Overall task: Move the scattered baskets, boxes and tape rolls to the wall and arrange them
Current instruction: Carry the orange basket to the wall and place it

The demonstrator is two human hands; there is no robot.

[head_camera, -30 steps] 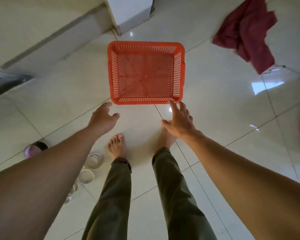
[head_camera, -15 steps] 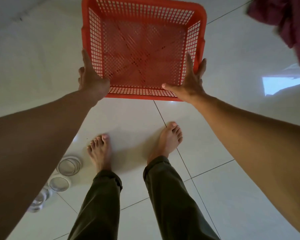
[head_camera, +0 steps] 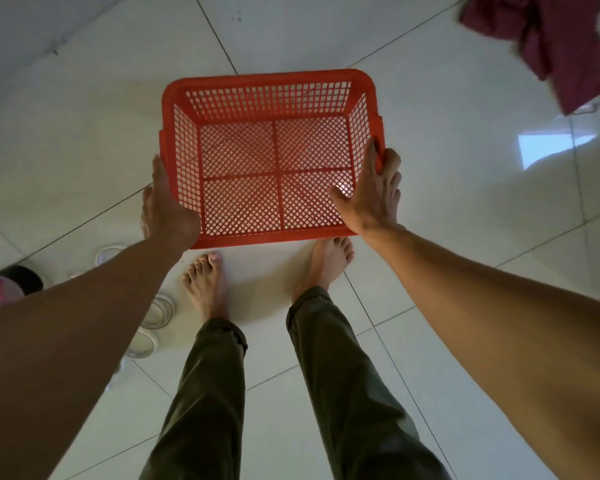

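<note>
Now the red basket (head_camera: 264,81), floor-bound a sec ago, hangs over the feet (head_camera: 205,289), L hand (head_camera: 168,209) & R hand (head_camera: 374,195) each w/ fingers clamped round a side wall, so it's ready to carry wall-ward.

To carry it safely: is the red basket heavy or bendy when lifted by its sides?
Probably light: the basket is empty, thin plastic mesh. Its thick rim should keep it fairly stiff, though the walls may flex slightly where the left hand and right hand grip.
</note>
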